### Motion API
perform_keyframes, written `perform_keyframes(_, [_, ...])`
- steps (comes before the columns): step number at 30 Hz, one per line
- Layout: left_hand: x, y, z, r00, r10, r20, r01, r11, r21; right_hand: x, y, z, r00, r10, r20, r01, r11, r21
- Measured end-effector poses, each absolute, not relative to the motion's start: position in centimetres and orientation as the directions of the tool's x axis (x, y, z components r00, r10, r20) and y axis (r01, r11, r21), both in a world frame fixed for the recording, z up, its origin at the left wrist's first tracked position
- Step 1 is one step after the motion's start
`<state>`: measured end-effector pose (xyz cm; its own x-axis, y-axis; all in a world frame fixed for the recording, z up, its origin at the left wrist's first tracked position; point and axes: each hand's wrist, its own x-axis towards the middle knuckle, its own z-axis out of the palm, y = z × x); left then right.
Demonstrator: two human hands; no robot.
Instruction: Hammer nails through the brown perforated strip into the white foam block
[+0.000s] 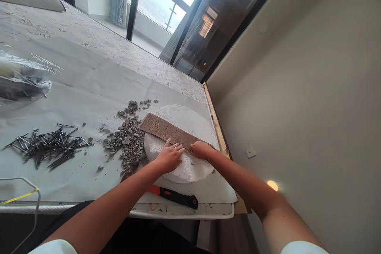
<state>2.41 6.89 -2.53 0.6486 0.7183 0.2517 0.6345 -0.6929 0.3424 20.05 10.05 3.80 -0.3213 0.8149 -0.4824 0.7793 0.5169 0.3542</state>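
Note:
A long brown strip of board [166, 129], dotted with small holes, lies across a round white foam slab [190, 170]. The fingers of my left hand [169, 158] rest, slightly apart, at the board's near edge, with the palm over the foam. My right hand [201, 150] is closed at the right part of the board; what sits in its fingers is hidden. A tool with a black and red handle [178, 197] lies in front of the foam, its head partly covered by my left forearm.
Grey stone chips [127, 141] are heaped left of the foam. Farther left are a pile of nails [47, 143], a clear plastic bag [24, 79] and a grey cable [37, 206]. A wooden edge [216, 119] and a wall [312, 107] stand at the right.

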Motion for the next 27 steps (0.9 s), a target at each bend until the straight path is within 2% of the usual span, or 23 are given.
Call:
perform_keyframes(10, [2.19, 6.69, -2.09, 0.653, 0.721, 0.232, 0.625, -0.686, 0.372, 20.11, 10.08, 4.74, -0.412, 0.746, -0.524, 0.714, 0.621, 0.324])
perform_keyframes(27, [2.49, 7.07, -2.81, 0.660, 0.701, 0.270, 0.607, -0.710, 0.357, 19.74, 10.25, 4.75, -0.324, 0.791, -0.519, 0.783, 0.532, 0.323])
